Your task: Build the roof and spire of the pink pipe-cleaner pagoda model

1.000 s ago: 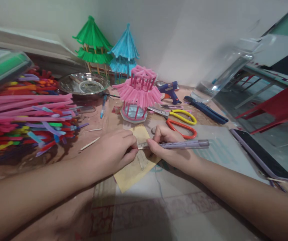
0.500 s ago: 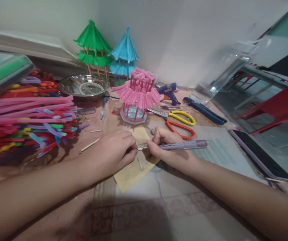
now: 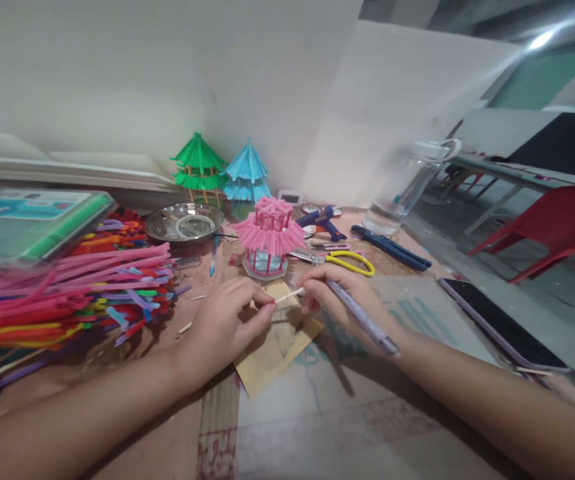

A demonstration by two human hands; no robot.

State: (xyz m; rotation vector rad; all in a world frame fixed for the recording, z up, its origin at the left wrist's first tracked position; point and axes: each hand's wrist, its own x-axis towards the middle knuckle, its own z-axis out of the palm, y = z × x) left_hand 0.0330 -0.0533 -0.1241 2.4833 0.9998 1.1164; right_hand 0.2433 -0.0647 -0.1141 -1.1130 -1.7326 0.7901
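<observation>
Pale stick (image 3: 289,296) points rightward, long axis slanting slightly up in view.

On my remote feed, the left grip (image 3: 230,320) and the right grip (image 3: 362,297) are bare human hands with slender, rounded fingers (image 3: 257,323). Behind them, past narrower wrists (image 3: 177,367), I see the left forearm (image 3: 92,420) and the right forearm (image 3: 487,400), slim, smooth and uncovered out to the edge of my view.
</observation>
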